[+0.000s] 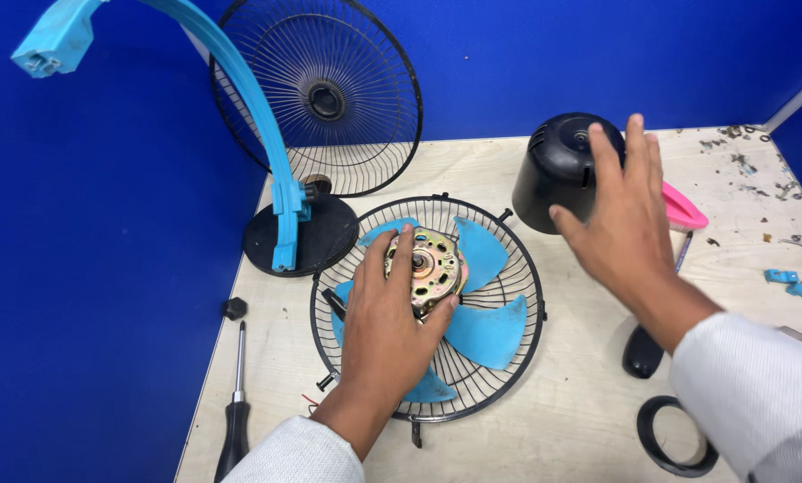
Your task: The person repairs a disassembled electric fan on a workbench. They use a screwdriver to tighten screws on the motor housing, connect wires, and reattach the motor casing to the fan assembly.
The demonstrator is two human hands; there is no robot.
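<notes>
1. Fan motor (pixel 432 266), a round brass-coloured metal body with holes and a central hub, sits at the middle of a black wire fan guard (pixel 508 358) lying flat on the bench (pixel 562 429).
2. Light blue fan blades (pixel 490 331) spread out around the motor inside the guard; about three show clearly.
3. Left hand (pixel 385 322) lies palm-down over the motor's near side, fingers spread and loosely curved, thumb touching the motor's rim; it rests there rather than clamping.
4. Right hand (pixel 620 219) is open, fingers straight and together, its fingertips against a black dome-shaped motor cover (pixel 557 170) standing behind the guard; it grips nothing.
5. A second wire guard (pixel 329 98) leans against the blue wall behind.
6. A light blue curved fan stand (pixel 240 80) rises from a round black base (pixel 316 237) left of the guard.
7. A screwdriver (pixel 236 402) lies at the bench's left edge, a small black knob (pixel 234 308) just above it.
8. A black ring (pixel 674 438) lies near the right sleeve.
</notes>
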